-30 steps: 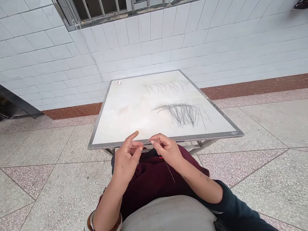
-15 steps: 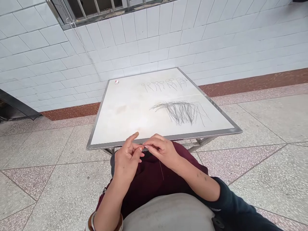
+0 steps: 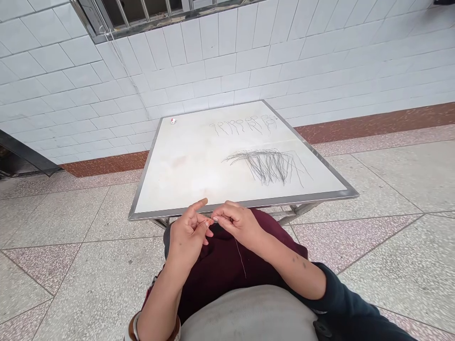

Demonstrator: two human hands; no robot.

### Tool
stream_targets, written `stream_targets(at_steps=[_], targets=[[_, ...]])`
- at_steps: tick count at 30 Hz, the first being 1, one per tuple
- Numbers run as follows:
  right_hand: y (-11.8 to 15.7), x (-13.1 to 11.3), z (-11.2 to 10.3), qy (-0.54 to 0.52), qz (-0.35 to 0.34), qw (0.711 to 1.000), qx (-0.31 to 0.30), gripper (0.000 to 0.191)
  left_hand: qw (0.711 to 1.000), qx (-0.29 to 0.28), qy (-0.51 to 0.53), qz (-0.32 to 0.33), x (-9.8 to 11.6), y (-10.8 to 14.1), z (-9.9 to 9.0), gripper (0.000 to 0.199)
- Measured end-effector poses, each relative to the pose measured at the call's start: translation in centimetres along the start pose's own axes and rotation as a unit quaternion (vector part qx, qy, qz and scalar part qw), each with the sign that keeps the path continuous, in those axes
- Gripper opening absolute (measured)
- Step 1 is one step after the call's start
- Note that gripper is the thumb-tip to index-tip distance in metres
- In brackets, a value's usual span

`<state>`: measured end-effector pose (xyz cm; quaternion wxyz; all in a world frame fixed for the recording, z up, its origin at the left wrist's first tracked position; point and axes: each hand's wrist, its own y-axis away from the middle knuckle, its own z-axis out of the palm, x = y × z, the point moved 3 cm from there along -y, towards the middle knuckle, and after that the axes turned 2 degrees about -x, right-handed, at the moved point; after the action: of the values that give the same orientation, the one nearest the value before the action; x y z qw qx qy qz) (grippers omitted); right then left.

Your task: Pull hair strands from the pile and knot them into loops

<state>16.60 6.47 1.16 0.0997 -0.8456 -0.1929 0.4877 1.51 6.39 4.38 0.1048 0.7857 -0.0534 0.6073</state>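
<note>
Just beyond my lap, at the near edge of the white table [image 3: 192,156], my two hands meet fingertip to fingertip. My left hand [image 3: 190,234] pinches a thin wire between thumb and index finger, with another finger stretched toward the table. My right hand [image 3: 240,222] is closed on the same wire close beside it. A thin end of the wire [image 3: 242,259] hangs below my right hand over the dark red cloth. On the table lie a loose pile of dark thin wires [image 3: 272,166] and, behind it, a row of looped wires [image 3: 232,127].
A small red and white object [image 3: 173,121] lies at the table's far left corner. The table has a grey metal rim [image 3: 249,202]. Behind it stands a white tiled wall [image 3: 220,71] with a barred window [image 3: 142,12]. A speckled tile floor [image 3: 110,274] surrounds the table.
The hanging wire end has shifted slightly right and reaches lower. My left hand's outstretched finger and my right hand's fingers have moved slightly.
</note>
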Motion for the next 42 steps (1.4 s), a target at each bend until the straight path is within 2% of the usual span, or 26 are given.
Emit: stream_targets(at_steps=[8, 17, 20, 26, 29, 34, 36, 42], targets=[[0.0, 1.0, -0.9, 0.001, 0.012, 0.999, 0.045, 0.011, 0.998, -0.029, 0.058, 0.0, -1.1, -0.1, -0.7, 0.052], [-0.1, 1.3, -2.0, 0.008, 0.01, 0.997, 0.078, 0.011, 0.998, -0.024, 0.06, -0.007, -0.9, 0.4, -0.9, 0.053], [-0.1, 1.6, -2.5, -0.003, 0.039, 0.995, 0.089, 0.012, 0.997, -0.002, 0.079, -0.003, -1.1, 0.5, -1.5, 0.056], [-0.2, 2.0, -3.0, -0.04, 0.075, 0.991, 0.104, 0.012, 0.992, 0.094, 0.085, 0.01, -0.9, 0.6, -3.6, 0.056], [-0.1, 1.2, -2.5, -0.035, 0.052, 0.995, 0.078, 0.011, 0.994, 0.089, 0.053, 0.02, -0.3, 0.5, -2.9, 0.052], [0.1, 0.2, -1.3, -0.037, 0.011, 0.999, 0.027, 0.011, 0.999, 0.004, -0.001, 0.039, 0.0, 0.0, 0.1, 0.045], [0.2, 0.2, -1.2, -0.037, 0.005, 0.999, 0.025, 0.01, 0.999, 0.007, 0.012, 0.041, -0.3, 0.0, 0.4, 0.043], [0.4, 0.4, -1.4, -0.038, -0.003, 0.997, 0.067, 0.006, 0.997, 0.043, 0.039, 0.042, -0.6, 0.0, -0.4, 0.046]])
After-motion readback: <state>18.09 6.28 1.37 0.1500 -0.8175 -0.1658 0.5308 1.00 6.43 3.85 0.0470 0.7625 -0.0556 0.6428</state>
